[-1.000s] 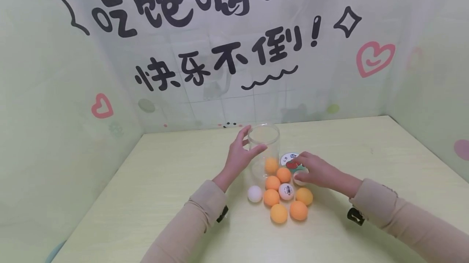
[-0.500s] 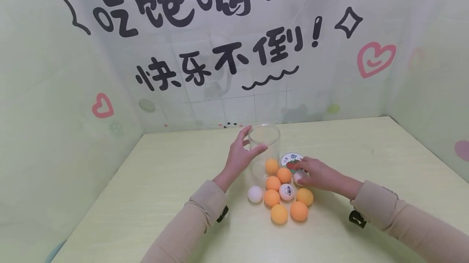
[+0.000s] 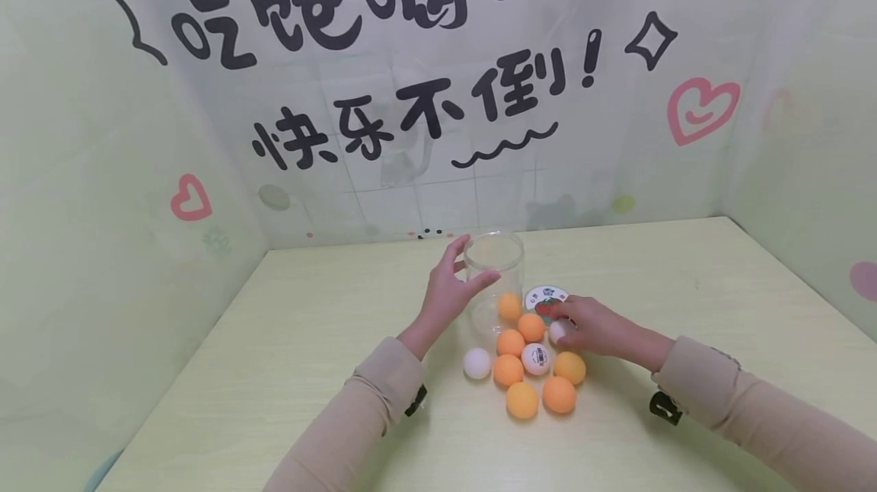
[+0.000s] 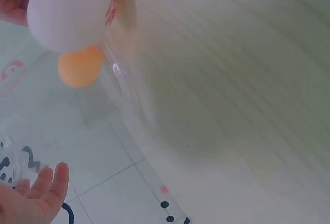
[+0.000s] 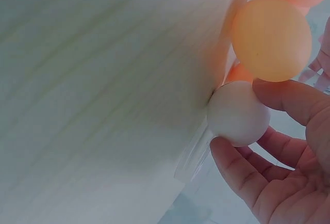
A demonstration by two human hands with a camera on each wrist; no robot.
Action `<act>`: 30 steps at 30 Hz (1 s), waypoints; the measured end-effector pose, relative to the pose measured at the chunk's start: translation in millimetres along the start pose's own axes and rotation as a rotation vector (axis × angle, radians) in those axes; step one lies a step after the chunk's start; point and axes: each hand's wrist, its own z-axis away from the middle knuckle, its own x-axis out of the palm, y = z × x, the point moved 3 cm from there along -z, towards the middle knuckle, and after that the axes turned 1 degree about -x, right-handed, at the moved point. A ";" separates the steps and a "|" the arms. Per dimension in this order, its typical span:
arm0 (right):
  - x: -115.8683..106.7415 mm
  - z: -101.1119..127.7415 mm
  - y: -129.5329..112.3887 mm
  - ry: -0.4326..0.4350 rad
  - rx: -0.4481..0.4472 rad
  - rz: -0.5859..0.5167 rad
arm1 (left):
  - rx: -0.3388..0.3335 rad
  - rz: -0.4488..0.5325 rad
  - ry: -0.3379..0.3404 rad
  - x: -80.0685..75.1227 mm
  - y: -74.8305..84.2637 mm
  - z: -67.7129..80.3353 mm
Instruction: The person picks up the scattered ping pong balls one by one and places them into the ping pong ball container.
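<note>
The right hand's [image 3: 594, 324] fingers have come down toward its thumb, pinching the white ball [image 5: 238, 114], which seems secured. The left hand [image 3: 452, 290] grips the clear jar [image 3: 511, 279], at the ball's ten o'clock, from nine o'clock.

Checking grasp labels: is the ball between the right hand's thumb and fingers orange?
No, the right wrist view shows the right hand pinching a white ball.
</note>
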 end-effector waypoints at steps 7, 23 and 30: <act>0.1 -2.2 -1.4 -0.025 0.051 -0.008 | 0.003 -0.001 0.002 0.7 -1.0 -0.5; -11.0 -8.8 -3.0 -0.028 0.067 0.016 | 0.008 -0.007 0.003 0.7 -2.1 -0.5; -23.3 -11.9 -6.2 0.001 0.039 0.062 | 0.006 -0.008 0.007 1.2 -2.6 -1.0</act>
